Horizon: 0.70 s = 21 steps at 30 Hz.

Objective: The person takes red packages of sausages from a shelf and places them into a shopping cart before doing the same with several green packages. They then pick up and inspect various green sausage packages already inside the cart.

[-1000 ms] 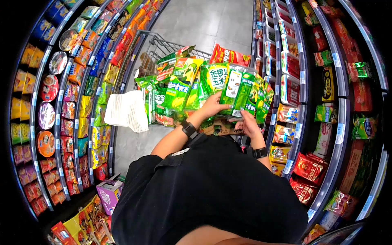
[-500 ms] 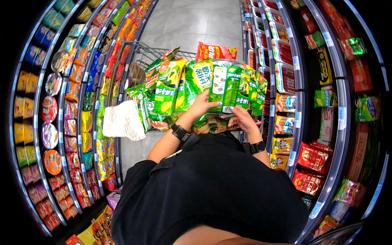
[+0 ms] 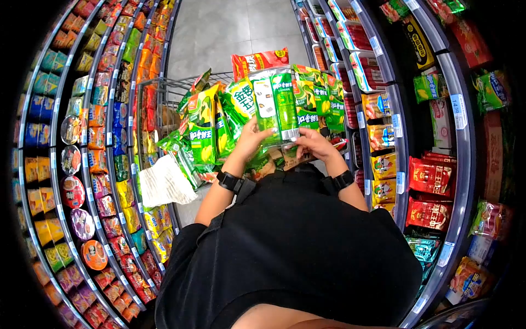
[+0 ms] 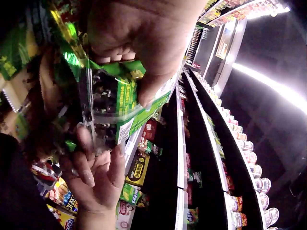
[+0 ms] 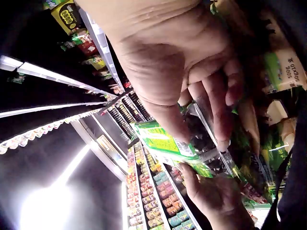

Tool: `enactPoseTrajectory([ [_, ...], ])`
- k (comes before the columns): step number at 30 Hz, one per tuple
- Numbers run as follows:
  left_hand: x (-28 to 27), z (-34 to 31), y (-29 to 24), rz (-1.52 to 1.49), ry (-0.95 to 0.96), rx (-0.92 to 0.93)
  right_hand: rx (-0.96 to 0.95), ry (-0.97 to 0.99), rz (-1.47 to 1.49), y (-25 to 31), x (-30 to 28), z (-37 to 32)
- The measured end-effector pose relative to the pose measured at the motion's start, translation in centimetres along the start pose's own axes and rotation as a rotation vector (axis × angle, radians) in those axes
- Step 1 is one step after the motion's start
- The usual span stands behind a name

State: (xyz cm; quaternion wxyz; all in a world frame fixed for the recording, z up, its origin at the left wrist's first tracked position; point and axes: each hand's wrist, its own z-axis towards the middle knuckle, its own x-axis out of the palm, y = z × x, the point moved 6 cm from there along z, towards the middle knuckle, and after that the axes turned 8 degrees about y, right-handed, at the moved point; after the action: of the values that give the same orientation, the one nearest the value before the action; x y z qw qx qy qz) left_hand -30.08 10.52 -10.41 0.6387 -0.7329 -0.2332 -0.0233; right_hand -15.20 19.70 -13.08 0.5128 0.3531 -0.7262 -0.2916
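Note:
Both hands hold a flat green plastic food packet (image 3: 284,107) up in front of the body, its printed face with a barcode towards me. At its lower left side, my left hand (image 3: 250,141) has the thumb over the front and the fingers behind. My right hand (image 3: 318,146) pinches the lower right corner beside the barcode. The left wrist view shows dark pieces through a clear part of the packet (image 4: 103,91). Close behind it, more green and yellow bags (image 3: 203,129) and a red bag (image 3: 257,62) fill a wire shopping cart (image 3: 150,90).
A crumpled white sheet (image 3: 166,183) with faint lines hangs at the cart's left side. Shelves of instant noodle cups (image 3: 73,190) and bags line the left, and shelves with red bags (image 3: 431,176) line the right. Grey floor (image 3: 219,33) runs ahead between them.
The head view has turned right, so cart and packet appear further left. The right hand's fingers have come from loosely beside the packet's lower edge to pinching its corner.

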Motion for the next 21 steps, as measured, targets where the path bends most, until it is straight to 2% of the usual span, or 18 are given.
enactPoseTrajectory([
  [3,0.11,0.20,-0.05,-0.062,-0.001,0.027,-0.059,0.028,0.013,0.01,-0.03,0.01],
  [21,-0.05,0.11,-0.04,-0.120,-0.008,-0.013,-0.007,0.042,0.067,-0.08,-0.36,0.09],
])
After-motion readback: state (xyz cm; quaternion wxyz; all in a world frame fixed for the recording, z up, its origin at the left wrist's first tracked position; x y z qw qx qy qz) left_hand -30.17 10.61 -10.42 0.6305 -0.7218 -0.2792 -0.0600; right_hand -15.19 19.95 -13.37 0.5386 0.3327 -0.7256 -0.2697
